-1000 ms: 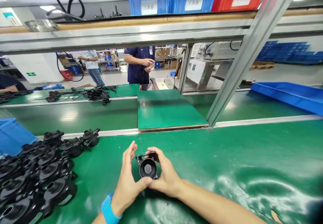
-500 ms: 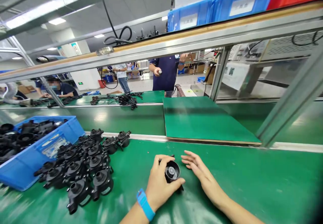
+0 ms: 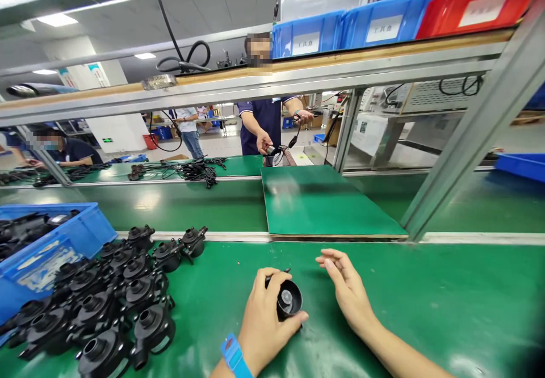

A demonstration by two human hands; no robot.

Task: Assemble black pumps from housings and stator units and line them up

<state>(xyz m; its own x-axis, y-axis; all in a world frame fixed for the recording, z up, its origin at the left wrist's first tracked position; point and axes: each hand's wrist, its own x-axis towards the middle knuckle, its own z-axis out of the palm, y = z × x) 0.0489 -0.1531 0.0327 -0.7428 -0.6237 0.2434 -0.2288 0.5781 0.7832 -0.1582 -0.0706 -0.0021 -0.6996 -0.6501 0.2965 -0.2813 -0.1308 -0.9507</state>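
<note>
My left hand (image 3: 269, 315), with a blue band at the wrist, is wrapped around a black pump housing (image 3: 297, 297) over the green bench. The housing's round open end faces up and shows a grey hub inside. To its right, my right hand (image 3: 347, 287) hovers apart from it, holding nothing, its fingers stretched and slightly curled. Left of my hands, several similar black pump housings (image 3: 147, 324) stand close together on the bench, spouts upward.
A blue crate (image 3: 91, 225) full of black parts stands at the left. Beyond the bench lies a green board (image 3: 327, 202). A metal-framed shelf (image 3: 255, 80) carries blue bins (image 3: 383, 20) and a red bin (image 3: 481, 6). Across the line, a person (image 3: 259, 122) handles a cable.
My right hand has drawn slightly away from the pump housing. My left hand keeps its grip. The view has turned to the right, and the person opposite now has a cable in hand.
</note>
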